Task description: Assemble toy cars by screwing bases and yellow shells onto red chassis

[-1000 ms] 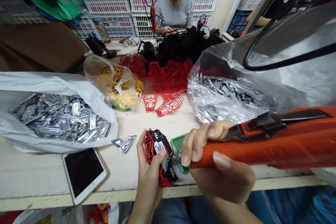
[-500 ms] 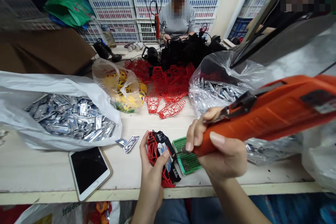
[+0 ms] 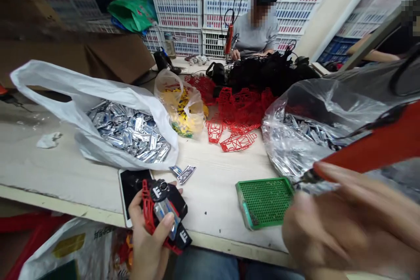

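Observation:
My left hand is closed around a toy-car-like assembly with a red lattice frame, black parts and a shiny silver-blue plate. The thumb presses on that plate. My right hand, smeared by motion, has its fingers along the front of an orange-red electric screwdriver. The screwdriver's bit points left, at the far right corner of a green perforated tray; whether it touches the tray I cannot tell. Small dark bits, too fine to name, lie in the tray. Two loose silver plates lie beyond my left hand.
A white bag of silver plates stands at left, partly over a phone. Behind are a bag of yellow parts, red lattice frames and a clear bag at right. A person sits opposite.
My hands have moved apart: the left draws the assembly left, over the phone's edge; the right and the screwdriver shift right, away from it. The view has turned, uncovering the green tray.

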The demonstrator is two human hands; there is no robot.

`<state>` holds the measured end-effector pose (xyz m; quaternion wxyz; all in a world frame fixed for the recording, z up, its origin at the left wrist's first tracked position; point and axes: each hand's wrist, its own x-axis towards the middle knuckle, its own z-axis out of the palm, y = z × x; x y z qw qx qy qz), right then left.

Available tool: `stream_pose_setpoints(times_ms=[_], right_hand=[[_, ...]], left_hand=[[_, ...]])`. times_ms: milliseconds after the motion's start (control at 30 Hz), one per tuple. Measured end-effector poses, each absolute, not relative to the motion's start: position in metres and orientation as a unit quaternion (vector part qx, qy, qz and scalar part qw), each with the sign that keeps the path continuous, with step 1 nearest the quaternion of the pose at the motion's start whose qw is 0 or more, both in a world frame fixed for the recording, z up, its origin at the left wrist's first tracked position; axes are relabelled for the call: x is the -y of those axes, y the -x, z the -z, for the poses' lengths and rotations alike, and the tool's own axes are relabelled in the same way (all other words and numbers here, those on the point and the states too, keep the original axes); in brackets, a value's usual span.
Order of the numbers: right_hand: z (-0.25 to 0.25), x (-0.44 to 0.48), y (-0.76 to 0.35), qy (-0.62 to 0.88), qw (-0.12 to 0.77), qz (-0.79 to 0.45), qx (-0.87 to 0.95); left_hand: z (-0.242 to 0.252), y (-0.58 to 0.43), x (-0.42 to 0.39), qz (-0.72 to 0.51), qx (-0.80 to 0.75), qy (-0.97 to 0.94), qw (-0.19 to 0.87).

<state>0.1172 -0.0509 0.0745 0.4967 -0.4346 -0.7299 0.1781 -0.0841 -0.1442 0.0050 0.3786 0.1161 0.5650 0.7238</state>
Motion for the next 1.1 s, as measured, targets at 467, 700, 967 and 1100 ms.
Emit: stream_pose_setpoints(times_ms=[467, 700, 967, 1100], right_hand=[[-0.033, -0.009, -0.019, 0.25, 0.062, -0.096, 0.961], [-0.05, 0.008, -0.067, 0.347, 0.36, -0.586, 0.638], [-0.044, 0.063, -0.101, 0.416, 0.534, -0.644, 0.356], [-0.044, 0.081, -0.102, 0.412, 0.588, -0.629, 0.298]], left_hand=[[0.013, 0.098, 0.168, -0.601, -0.608, -0.496, 0.151], [0.004, 0.11, 0.154, -0.391, -0.562, -0.724, -0.084], [0.003, 0.055, 0.123, -0.438, -0.473, -0.754, -0.127], [0.01, 0.039, 0.122, -0.467, -0.452, -0.752, -0.11]])
